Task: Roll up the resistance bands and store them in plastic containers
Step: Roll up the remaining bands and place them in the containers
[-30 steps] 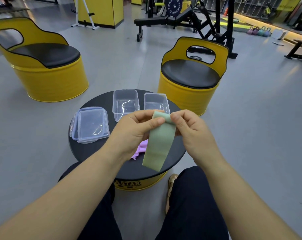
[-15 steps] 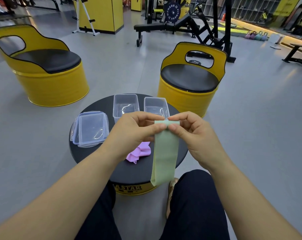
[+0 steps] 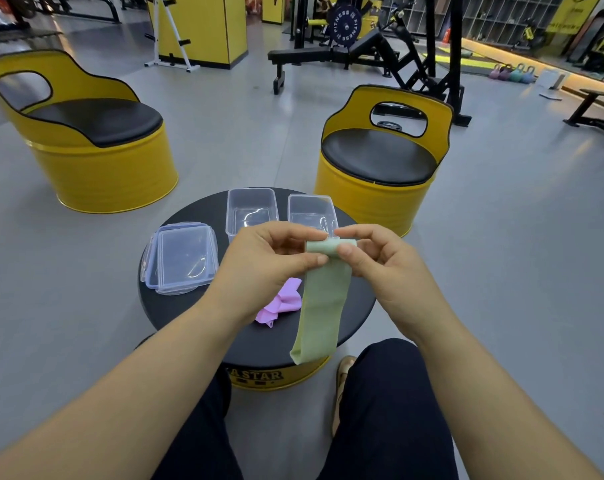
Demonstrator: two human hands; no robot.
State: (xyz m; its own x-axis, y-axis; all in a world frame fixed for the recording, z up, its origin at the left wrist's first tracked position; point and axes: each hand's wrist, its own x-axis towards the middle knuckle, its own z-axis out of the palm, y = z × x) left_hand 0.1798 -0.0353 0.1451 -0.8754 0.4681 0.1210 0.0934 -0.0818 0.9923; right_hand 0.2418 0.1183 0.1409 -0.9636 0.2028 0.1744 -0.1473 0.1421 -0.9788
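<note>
A pale green resistance band (image 3: pixel 323 303) hangs flat in front of me over the round black table (image 3: pixel 189 209). My left hand (image 3: pixel 266 265) and my right hand (image 3: pixel 383 268) both pinch its top edge, which is curled over into a small roll. A crumpled purple band (image 3: pixel 281 303) lies on the table below my left hand. Two clear plastic containers stand open at the table's far side, one at the middle (image 3: pixel 251 209) and one to its right (image 3: pixel 311 211), partly hidden by my fingers.
Stacked clear lids (image 3: pixel 181 258) lie on the table's left part. Yellow barrel seats stand on the floor at far left (image 3: pixel 86 140) and far right (image 3: pixel 380 168). Gym benches and racks fill the background. My knees are below the table's near edge.
The band's top edge has been turned over into a small roll between my fingertips. The hanging strip now falls straighter, and both hands sit slightly closer together.
</note>
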